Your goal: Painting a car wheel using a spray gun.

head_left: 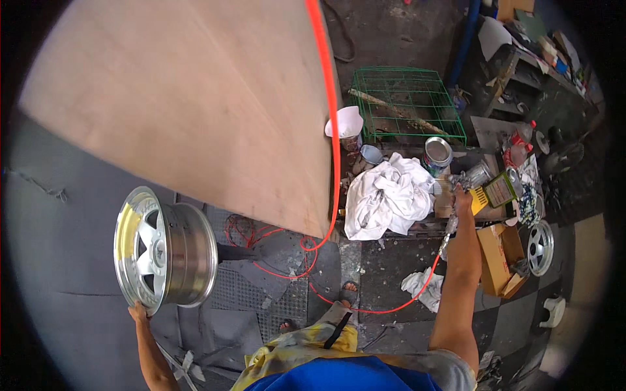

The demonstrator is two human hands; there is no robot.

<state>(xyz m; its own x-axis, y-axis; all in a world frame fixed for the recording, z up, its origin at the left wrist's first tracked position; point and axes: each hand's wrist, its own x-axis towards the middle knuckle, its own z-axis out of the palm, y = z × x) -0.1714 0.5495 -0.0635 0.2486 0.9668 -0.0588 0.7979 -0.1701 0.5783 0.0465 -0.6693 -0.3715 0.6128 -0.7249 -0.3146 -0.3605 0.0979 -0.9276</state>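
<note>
An alloy wheel rim (155, 251) stands on edge at the left, silver with a polished lip and a yellowish reflection on its face. My left hand (138, 313) grips the lower edge of its lip. A dark support shows behind the barrel. At the right, my arm reaches over a cluttered bench, where my right hand (463, 199) is closed round what looks like a spray gun (478, 174), its grip hidden by the fingers. From that hand a red air hose (422, 290) hangs, its upper end wrapped in something clear and shiny. A yellow-and-green can (499, 190) stands right beside the hand.
On the bench lie a bunched white cloth (389, 197) and an open paint can (437, 154); a green wire rack (407, 104) is behind. A large beige panel (195, 104) fills the upper left. Below are a cardboard box (501, 259), another wheel (540, 247) and coiled hose (251, 234).
</note>
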